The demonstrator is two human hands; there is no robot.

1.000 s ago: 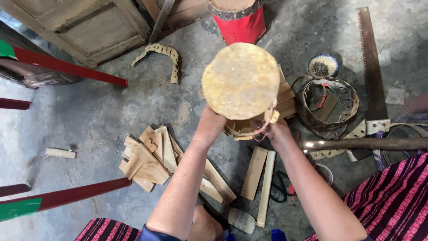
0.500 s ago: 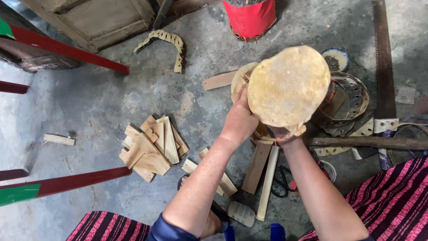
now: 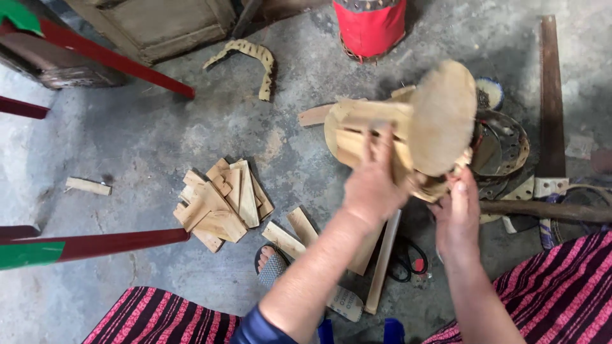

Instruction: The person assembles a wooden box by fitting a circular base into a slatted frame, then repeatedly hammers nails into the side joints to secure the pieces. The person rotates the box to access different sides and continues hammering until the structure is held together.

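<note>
Left hand [image 3: 376,185] raised, fingers closed over the wooden slats of the small drum [image 3: 414,134], forearm running down to 7 o'clock. Right hand [image 3: 456,223] grips the drum's lower rim from 5 o'clock, thumb up. Drum held above the floor [image 3: 159,140], skin face tilted toward 3 o'clock. Pile of wood offcuts [image 3: 220,200] at 9 o'clock, well apart. Metal dish [image 3: 507,143] and saw [image 3: 551,102] close at 3 o'clock; red drum [image 3: 370,28] at 12.

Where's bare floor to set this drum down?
Bare concrete lies between the curved strip and the pile of wood pieces, and left of the pile toward the lone wood piece. It is crowded right of the drum, by the round tray and saw.
</note>
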